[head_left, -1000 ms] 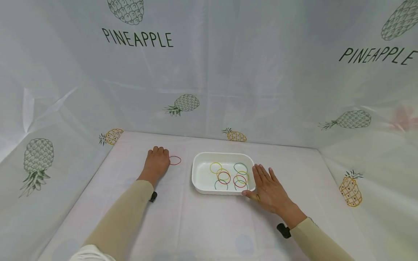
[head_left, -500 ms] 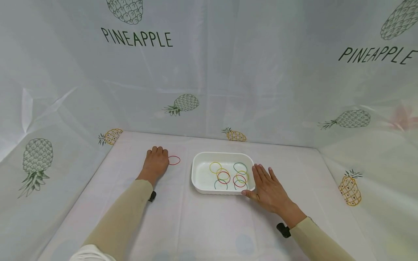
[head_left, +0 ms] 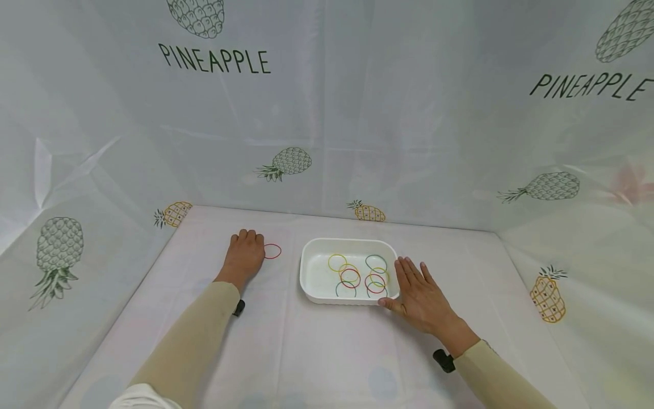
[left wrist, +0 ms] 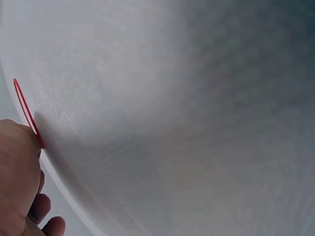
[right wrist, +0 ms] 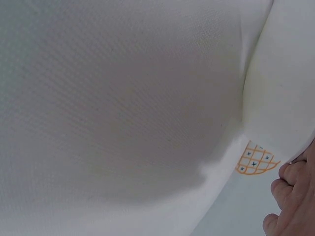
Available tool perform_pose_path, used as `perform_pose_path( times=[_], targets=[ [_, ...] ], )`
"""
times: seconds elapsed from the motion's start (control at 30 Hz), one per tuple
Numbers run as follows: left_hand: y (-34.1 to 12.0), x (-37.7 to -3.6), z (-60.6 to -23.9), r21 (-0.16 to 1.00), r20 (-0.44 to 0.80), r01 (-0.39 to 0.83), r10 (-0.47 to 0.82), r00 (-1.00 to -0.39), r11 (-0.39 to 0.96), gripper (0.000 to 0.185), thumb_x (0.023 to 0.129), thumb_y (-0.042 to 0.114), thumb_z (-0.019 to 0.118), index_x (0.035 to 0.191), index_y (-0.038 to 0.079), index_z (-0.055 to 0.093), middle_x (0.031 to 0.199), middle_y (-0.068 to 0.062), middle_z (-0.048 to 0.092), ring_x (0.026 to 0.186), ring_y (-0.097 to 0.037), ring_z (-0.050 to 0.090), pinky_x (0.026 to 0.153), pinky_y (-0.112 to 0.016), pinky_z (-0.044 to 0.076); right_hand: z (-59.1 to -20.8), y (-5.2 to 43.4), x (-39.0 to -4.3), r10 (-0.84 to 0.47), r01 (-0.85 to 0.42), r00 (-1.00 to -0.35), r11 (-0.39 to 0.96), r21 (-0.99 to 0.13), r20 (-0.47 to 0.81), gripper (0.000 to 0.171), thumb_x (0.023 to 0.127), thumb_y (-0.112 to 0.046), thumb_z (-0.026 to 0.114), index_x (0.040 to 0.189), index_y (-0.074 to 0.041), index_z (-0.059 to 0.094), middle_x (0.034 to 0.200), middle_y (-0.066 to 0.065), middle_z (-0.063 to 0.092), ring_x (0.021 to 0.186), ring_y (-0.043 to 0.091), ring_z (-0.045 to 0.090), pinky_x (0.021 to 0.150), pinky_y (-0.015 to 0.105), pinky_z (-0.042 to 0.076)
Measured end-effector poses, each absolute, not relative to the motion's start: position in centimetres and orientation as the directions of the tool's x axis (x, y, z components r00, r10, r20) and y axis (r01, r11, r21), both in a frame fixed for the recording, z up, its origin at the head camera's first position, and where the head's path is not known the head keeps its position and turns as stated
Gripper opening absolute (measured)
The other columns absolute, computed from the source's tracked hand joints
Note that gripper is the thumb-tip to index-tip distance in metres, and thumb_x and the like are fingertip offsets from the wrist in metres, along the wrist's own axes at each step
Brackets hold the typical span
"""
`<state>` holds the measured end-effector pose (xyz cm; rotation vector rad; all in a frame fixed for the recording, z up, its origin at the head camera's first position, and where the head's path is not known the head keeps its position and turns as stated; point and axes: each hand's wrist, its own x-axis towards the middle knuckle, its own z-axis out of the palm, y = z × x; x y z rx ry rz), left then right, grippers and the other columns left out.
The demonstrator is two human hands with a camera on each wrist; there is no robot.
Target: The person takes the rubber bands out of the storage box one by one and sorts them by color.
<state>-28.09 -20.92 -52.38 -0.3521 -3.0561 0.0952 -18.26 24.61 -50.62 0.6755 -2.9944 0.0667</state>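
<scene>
A red rubber band (head_left: 280, 250) lies left of a white tray (head_left: 314, 274), partly hidden by my left hand (head_left: 246, 255). In the left wrist view, the red band (left wrist: 31, 116) stands out from between the thumb and fingers of my left hand (left wrist: 17, 179), which pinches it by one end. Fingers straight, my right hand (head_left: 423, 300) rests against the tray's right end, its thumb at the front right corner. Several red, yellow and green rubber bands lie overlapping inside the tray. The right wrist view catches only the fingers of my right hand (right wrist: 294, 189) at its edge.
A pale cloth (head_left: 327, 352) covers the table. White sheets (head_left: 398, 130) printed with pineapples rise at the back and both sides. A black wrist camera (head_left: 443, 360) sits on the right wrist, and another (head_left: 239, 308) on the left.
The visible loop of the red rubber band has shrunk very slightly toward my left hand. Both hands and the tray stay in place.
</scene>
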Motion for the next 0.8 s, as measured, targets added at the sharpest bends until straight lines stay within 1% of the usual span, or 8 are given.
perform_pose_path(
  times=[0.2, 0.27, 0.33, 0.43, 0.5, 0.57, 0.67, 0.8],
  targets=[
    [-21.1, -28.3, -52.9, -0.068, 0.061, 0.219, 0.223, -0.973, 0.973, 0.016, 0.109, 0.012, 0.052, 0.112, -0.003, 0.055, 0.107, -0.018, 0.054, 0.105, -0.037, 0.046, 0.092, -0.054, 0.043, -50.7, 24.7, -18.2, -0.428, -0.431, -0.900, 0.902, -0.026, 0.081, 0.106, 0.099, -0.074, 0.049, 0.161, 0.010, 0.026, 0.169, 0.027, 0.029, 0.160, 0.040, 0.024, 0.129, 0.059, 0.014],
    [-21.2, -28.4, -53.0, -0.060, 0.094, 0.221, 0.226, -0.970, 0.974, 0.014, 0.107, 0.012, 0.053, 0.108, -0.002, 0.054, 0.104, -0.017, 0.053, 0.102, -0.037, 0.045, 0.089, -0.053, 0.042, -50.7, 24.7, -18.2, -0.427, -0.430, -0.901, 0.902, -0.028, 0.081, 0.106, 0.099, -0.074, 0.049, 0.161, 0.009, 0.026, 0.169, 0.027, 0.029, 0.160, 0.040, 0.024, 0.129, 0.059, 0.014],
    [-21.1, -28.5, -52.9, -0.061, 0.157, 0.229, 0.236, -0.959, 0.972, 0.011, 0.105, 0.010, 0.055, 0.103, -0.002, 0.054, 0.098, -0.016, 0.053, 0.096, -0.036, 0.045, 0.084, -0.050, 0.042, -50.8, 24.7, -18.2, -0.425, -0.429, -0.902, 0.903, -0.030, 0.080, 0.107, 0.099, -0.074, 0.049, 0.162, 0.009, 0.026, 0.169, 0.027, 0.029, 0.160, 0.040, 0.024, 0.129, 0.058, 0.013],
    [-20.5, -28.6, -52.1, -0.058, 0.271, 0.257, 0.263, -0.926, 0.965, 0.011, 0.102, 0.008, 0.059, 0.097, -0.002, 0.055, 0.092, -0.016, 0.053, 0.089, -0.035, 0.045, 0.078, -0.048, 0.042, -50.8, 24.7, -18.1, -0.424, -0.427, -0.902, 0.904, -0.031, 0.077, 0.107, 0.099, -0.074, 0.049, 0.162, 0.009, 0.025, 0.169, 0.027, 0.028, 0.160, 0.040, 0.023, 0.129, 0.058, 0.012],
    [-19.4, -28.6, -50.9, -0.073, 0.323, 0.284, 0.292, -0.901, 0.956, 0.012, 0.102, 0.009, 0.061, 0.099, -0.002, 0.058, 0.092, -0.016, 0.056, 0.088, -0.035, 0.047, 0.077, -0.047, 0.043, -50.8, 24.7, -18.1, -0.423, -0.426, -0.903, 0.904, -0.030, 0.078, 0.107, 0.099, -0.075, 0.049, 0.162, 0.009, 0.025, 0.169, 0.027, 0.028, 0.161, 0.039, 0.023, 0.130, 0.058, 0.012],
    [-17.9, -28.3, -49.4, -0.100, 0.355, 0.323, 0.337, -0.872, 0.941, 0.016, 0.103, 0.013, 0.063, 0.103, -0.002, 0.062, 0.096, -0.017, 0.059, 0.089, -0.035, 0.050, 0.077, -0.047, 0.046, -50.8, 24.7, -18.0, -0.424, -0.427, -0.902, 0.904, -0.029, 0.083, 0.107, 0.099, -0.075, 0.049, 0.161, 0.010, 0.026, 0.169, 0.027, 0.029, 0.160, 0.040, 0.024, 0.129, 0.058, 0.013],
    [-15.0, -27.8, -47.4, -0.158, 0.376, 0.398, 0.428, -0.822, 0.903, 0.019, 0.105, 0.017, 0.062, 0.110, 0.000, 0.066, 0.101, -0.016, 0.063, 0.094, -0.034, 0.053, 0.079, -0.046, 0.049, -50.7, 24.7, -18.0, -0.421, -0.425, -0.903, 0.904, -0.033, 0.085, 0.107, 0.099, -0.074, 0.049, 0.161, 0.009, 0.026, 0.169, 0.028, 0.029, 0.160, 0.040, 0.024, 0.129, 0.058, 0.013],
    [-11.5, -27.1, -46.1, -0.209, 0.362, 0.524, 0.563, -0.743, 0.826, 0.018, 0.107, 0.019, 0.060, 0.111, 0.004, 0.068, 0.104, -0.012, 0.064, 0.095, -0.031, 0.055, 0.079, -0.042, 0.049, -50.6, 24.6, -18.2, -0.427, -0.431, -0.901, 0.901, -0.043, 0.083, 0.106, 0.099, -0.074, 0.049, 0.162, 0.009, 0.025, 0.170, 0.026, 0.027, 0.161, 0.039, 0.022, 0.130, 0.058, 0.012]
  ],
)
